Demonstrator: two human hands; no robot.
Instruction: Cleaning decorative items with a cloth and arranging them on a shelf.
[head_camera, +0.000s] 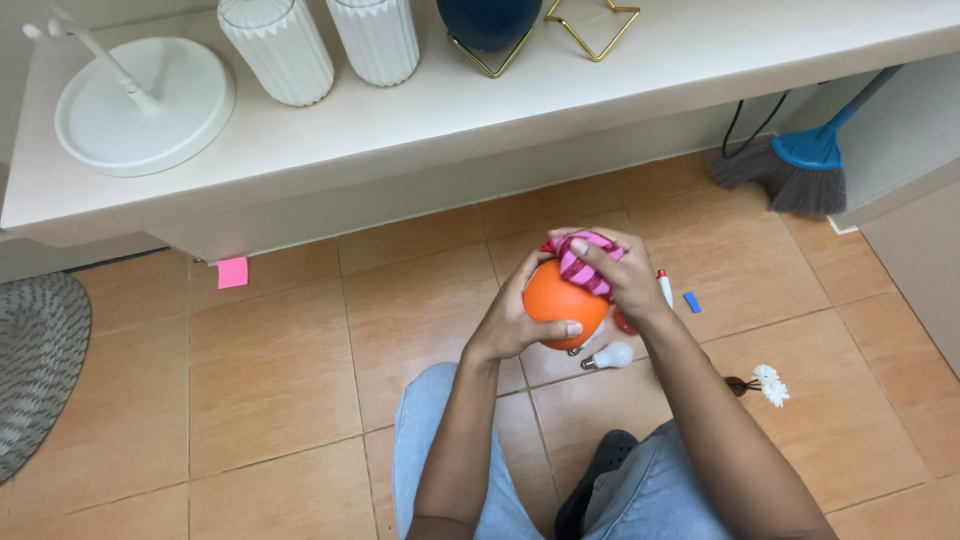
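— What's the person on the floor up to?

— Wiping, by the look of it. The left hand is curled round the near side of an orange ball-shaped thing, thumb across its lower front, holding it up over the tiles between the two hands. The right hand is clamped on a pink striped cloth and presses it onto the top of the ball.

— Much done?

— I'd say it's midway. The cloth covers only the top right; the front and underside show bare, so I'd judge those are left. Whether they're clean I can't tell.

— Anything else about?

— Just below the hands lies a white bulb, right of the right hand a marker, and further right a white flower.
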